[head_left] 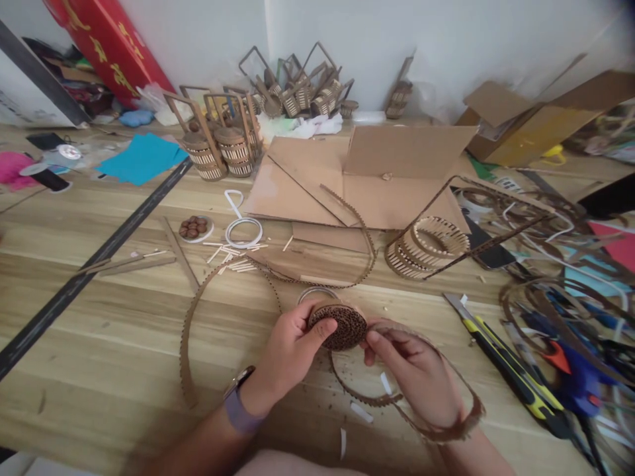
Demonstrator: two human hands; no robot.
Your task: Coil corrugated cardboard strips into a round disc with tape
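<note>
Both hands meet low in the middle of the head view, over a wooden floor. My left hand [288,347] wraps round a tightly rolled disc of corrugated cardboard strip [342,325], thumb pressed on its face. My right hand [414,367] pinches the disc's right edge with its fingers closed. A loose tail of the corrugated strip [364,396] curls below the disc and loops round my right wrist. A purple watch band sits on my left wrist.
Long corrugated strips [188,330] arc across the floor. A half-built slatted cardboard basket [426,248] lies right of centre, flattened cardboard [317,185] behind it. Finished baskets [223,142] stand at the back. A yellow utility knife [501,357] and glue gun [575,377] lie right.
</note>
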